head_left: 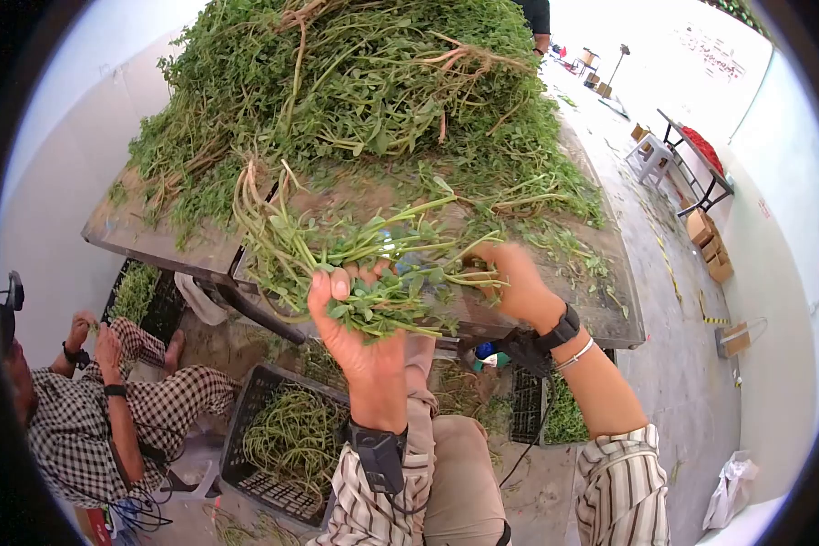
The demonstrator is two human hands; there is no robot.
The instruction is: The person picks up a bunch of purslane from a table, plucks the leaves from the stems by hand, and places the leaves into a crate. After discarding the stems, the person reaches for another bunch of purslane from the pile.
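Note:
My left hand (pixel 344 318) is closed around a loose bunch of leafy green stems (pixel 373 305), held over the near edge of the wooden table (pixel 328 200). Long pale stems and reddish root ends stick out of the bunch to the left and up. At the bunch's right side, my right hand (pixel 519 284) has its fingers curled in on the stem tips; it is slightly blurred. A big heap of the same greens (pixel 364 91) covers the far part of the table, and loose sprigs (pixel 564 246) lie on the boards by my right hand.
Below on the left stands a black crate (pixel 287 387) of stems. Another black crate (pixel 569 409) of leafy greens is under the table at right. A co-worker in a checked shirt (pixel 82 419) sits at left, hands raised. Cardboard boxes (pixel 710 246) line the right wall.

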